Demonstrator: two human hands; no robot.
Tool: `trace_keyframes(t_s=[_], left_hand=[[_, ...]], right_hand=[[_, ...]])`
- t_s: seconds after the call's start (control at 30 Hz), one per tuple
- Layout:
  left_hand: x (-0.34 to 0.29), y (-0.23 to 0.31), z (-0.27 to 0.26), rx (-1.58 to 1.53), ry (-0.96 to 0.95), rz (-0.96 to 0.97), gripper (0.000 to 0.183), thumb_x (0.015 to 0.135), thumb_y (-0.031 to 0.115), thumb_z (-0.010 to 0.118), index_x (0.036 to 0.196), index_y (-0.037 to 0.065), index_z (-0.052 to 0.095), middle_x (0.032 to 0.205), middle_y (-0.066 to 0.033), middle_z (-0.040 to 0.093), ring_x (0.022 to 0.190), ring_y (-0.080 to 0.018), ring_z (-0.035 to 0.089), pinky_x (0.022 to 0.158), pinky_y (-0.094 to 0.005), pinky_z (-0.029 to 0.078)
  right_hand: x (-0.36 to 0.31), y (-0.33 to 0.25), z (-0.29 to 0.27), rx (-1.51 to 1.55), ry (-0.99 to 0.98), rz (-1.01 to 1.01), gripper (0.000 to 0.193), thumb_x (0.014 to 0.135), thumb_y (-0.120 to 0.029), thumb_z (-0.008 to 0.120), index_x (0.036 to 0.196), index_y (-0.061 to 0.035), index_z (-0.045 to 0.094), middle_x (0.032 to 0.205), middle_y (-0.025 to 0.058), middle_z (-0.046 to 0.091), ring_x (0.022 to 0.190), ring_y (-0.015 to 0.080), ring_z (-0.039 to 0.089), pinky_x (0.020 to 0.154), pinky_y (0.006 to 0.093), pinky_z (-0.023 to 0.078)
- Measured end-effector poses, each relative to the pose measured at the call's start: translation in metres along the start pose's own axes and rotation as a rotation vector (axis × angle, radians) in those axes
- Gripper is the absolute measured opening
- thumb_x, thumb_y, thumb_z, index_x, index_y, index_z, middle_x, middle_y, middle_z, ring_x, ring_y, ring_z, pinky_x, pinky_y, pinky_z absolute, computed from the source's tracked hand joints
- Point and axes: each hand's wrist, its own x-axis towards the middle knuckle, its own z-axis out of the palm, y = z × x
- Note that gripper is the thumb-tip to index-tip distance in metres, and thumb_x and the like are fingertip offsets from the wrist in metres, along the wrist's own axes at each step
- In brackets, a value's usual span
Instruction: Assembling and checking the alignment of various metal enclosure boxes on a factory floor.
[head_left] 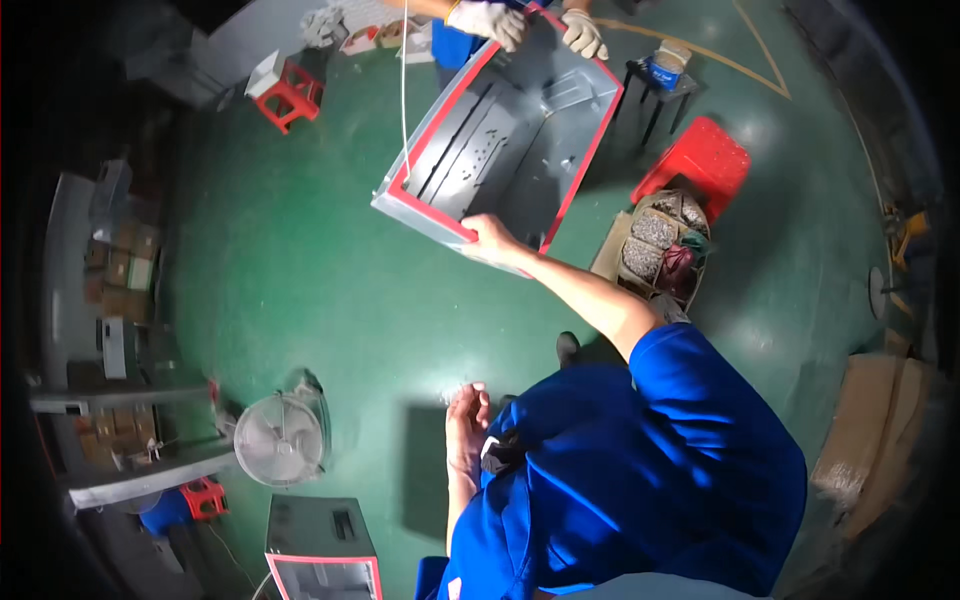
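From here I see the right hand [490, 240] gripping the near edge of a grey, red-rimmed metal box [525, 170], set between it and a co-worker's white-gloved hands [583, 35] at the far end; the left hand [466, 420] hangs loosely curled, empty. A second grip on that edge, timed with the co-worker's, would probably steady it.

Worn on the head, facing steeply down, fisheye-wide; close above the shirt [640, 480], farther from the floor [340, 250].
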Motion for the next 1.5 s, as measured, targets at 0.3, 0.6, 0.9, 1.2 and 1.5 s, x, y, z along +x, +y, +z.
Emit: trace_keyframes(t_s=[0.3, 0.6, 0.9, 1.2, 1.5], left_hand=[[-0.008, 0.004, -0.033, -0.158, -0.129, 0.03, 0.021, 0.094, 0.013, 0.045, 0.11, 0.002, 0.054, 0.079, -0.0044, 0.057, 0.054, -0.0068, 0.043, 0.047, -0.0191, 0.035], [-0.014, 0.006, -0.058, -0.238, -0.137, 0.162, 0.018, 0.095, 0.019, 0.05, 0.096, 0.002, 0.057, 0.075, -0.0032, 0.06, 0.05, -0.0054, 0.042, 0.043, -0.0175, 0.031], [-0.005, 0.057, -0.053, -0.317, -0.068, 0.221, 0.022, 0.091, 0.026, 0.057, 0.09, 0.004, 0.06, 0.068, 0.0006, 0.055, 0.051, -0.0042, 0.039, 0.045, -0.0194, 0.03], [-0.002, 0.088, -0.045, -0.435, -0.223, 0.313, 0.024, 0.093, 0.026, 0.054, 0.102, 0.004, 0.057, 0.069, 0.0036, 0.047, 0.051, -0.004, 0.037, 0.043, -0.0179, 0.03], [-0.017, 0.086, -0.08, -0.413, -0.332, 0.277, 0.03, 0.095, 0.018, 0.038, 0.113, -0.002, 0.053, 0.086, -0.0061, 0.058, 0.061, -0.0085, 0.046, 0.047, -0.0195, 0.036]], right_hand=[[-0.021, -0.036, 0.026, -0.12, -0.034, -0.098, 0.019, 0.063, -0.009, 0.063, 0.07, 0.0033, 0.051, 0.063, 0.0141, 0.05, 0.059, 0.0138, 0.05, 0.056, 0.0322, 0.041], [-0.04, -0.039, 0.032, -0.215, -0.158, -0.049, 0.03, 0.067, -0.015, 0.077, 0.079, 0.0014, 0.055, 0.07, 0.0067, 0.059, 0.063, 0.0131, 0.055, 0.059, 0.0289, 0.045], [-0.085, -0.2, 0.052, -0.123, -0.252, -0.304, 0.022, 0.063, -0.002, 0.077, 0.083, -0.0038, 0.066, 0.073, 0.0025, 0.061, 0.066, 0.0094, 0.059, 0.061, 0.0231, 0.047], [-0.083, -0.229, 0.1, -0.216, -0.499, -0.538, 0.014, 0.071, -0.016, 0.069, 0.073, -0.0039, 0.06, 0.072, 0.0065, 0.059, 0.074, 0.0244, 0.058, 0.07, 0.0366, 0.046], [-0.006, -0.274, 0.095, -0.497, -0.623, -0.568, 0.011, 0.076, -0.01, 0.067, 0.082, -0.0018, 0.066, 0.077, 0.0076, 0.064, 0.071, 0.0197, 0.062, 0.066, 0.0304, 0.049]])
